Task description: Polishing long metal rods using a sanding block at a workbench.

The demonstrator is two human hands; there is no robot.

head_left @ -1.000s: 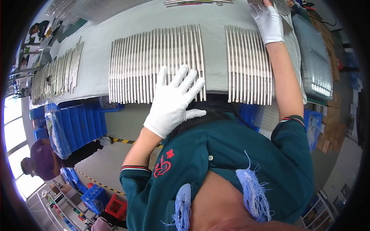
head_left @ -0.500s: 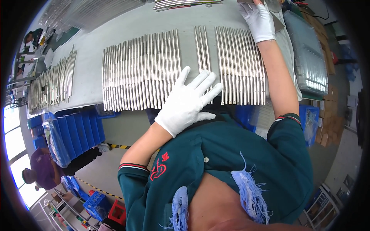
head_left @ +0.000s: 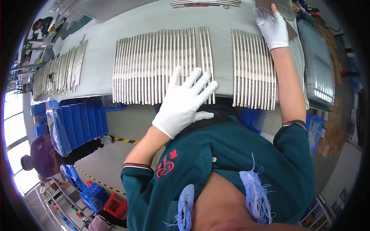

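My left hand [head_left: 184,106], in a white glove, has its fingers spread over the lower ends of a wide row of slim silver metal rods [head_left: 146,69]. Its fingertips lie beside a narrow set of a few rods [head_left: 206,54], which stands close to that row's right end. Across a gap of bare cloth is another row of rods [head_left: 252,69]. Past its upper right end reaches my right hand [head_left: 274,31], gloved with a bare thumb tip. Its thumb and fingers are apart, next to a brown flat piece [head_left: 293,32]; no held thing shows.
Shorter rods [head_left: 61,69] lie at the table's left. More thin rods [head_left: 204,3] are at the far edge. Clear plastic trays [head_left: 318,65] stand at the right. Blue bins [head_left: 79,125] sit below the table edge; a person in purple [head_left: 43,156] is at lower left.
The narrow set of rods has shifted left toward the wide row, widening the gap to the right-hand row. My left hand moved left with it. The whole view shifted slightly.
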